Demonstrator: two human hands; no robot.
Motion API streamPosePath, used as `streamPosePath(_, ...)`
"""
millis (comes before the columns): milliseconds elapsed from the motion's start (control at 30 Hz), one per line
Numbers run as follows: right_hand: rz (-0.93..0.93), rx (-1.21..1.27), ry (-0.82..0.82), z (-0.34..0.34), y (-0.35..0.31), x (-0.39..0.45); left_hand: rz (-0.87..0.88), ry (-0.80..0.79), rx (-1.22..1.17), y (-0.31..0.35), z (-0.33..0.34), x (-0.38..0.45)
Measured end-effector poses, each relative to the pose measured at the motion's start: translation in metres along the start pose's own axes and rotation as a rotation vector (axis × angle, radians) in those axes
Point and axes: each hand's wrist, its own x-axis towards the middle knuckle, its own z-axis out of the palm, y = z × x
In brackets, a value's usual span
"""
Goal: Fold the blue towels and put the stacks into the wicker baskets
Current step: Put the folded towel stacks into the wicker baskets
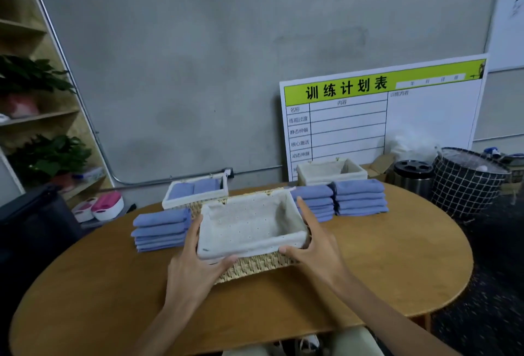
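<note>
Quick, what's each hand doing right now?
Left hand: grips the near left corner of the empty lined wicker basket.
Right hand: grips its near right corner.

Head cam is looking fwd and down from close above the table [382, 265] (single view), wall filling upper frame.

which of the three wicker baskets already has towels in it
The far-left basket, behind the left towel stack. The near basket and the far-right basket show only bare lining.
</note>
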Motion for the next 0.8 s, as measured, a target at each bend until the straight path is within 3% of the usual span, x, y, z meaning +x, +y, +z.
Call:
streamPosePath(500,0.119,0.007,-0.037,0.024,0.041,-0.016,-0.089,-0.026,-0.007,-0.040,0.036,-0.018)
streamPosePath(633,0.104,-0.001,-0.118,0.015,0.041,-0.010,-0.096,-0.169,0.009,-0.042,0.026,-0.010)
streamPosePath(733,0.124,0.015,-0.168,-0.007,0.049,0.002,-0.046,-0.250,0.184,-0.036,0.004,0.006)
streamPosePath(800,0.118,-0.007,-0.099,-0.024,0.063,0.011,0.037,-0.160,0.331,-0.027,-0.007,0.032)
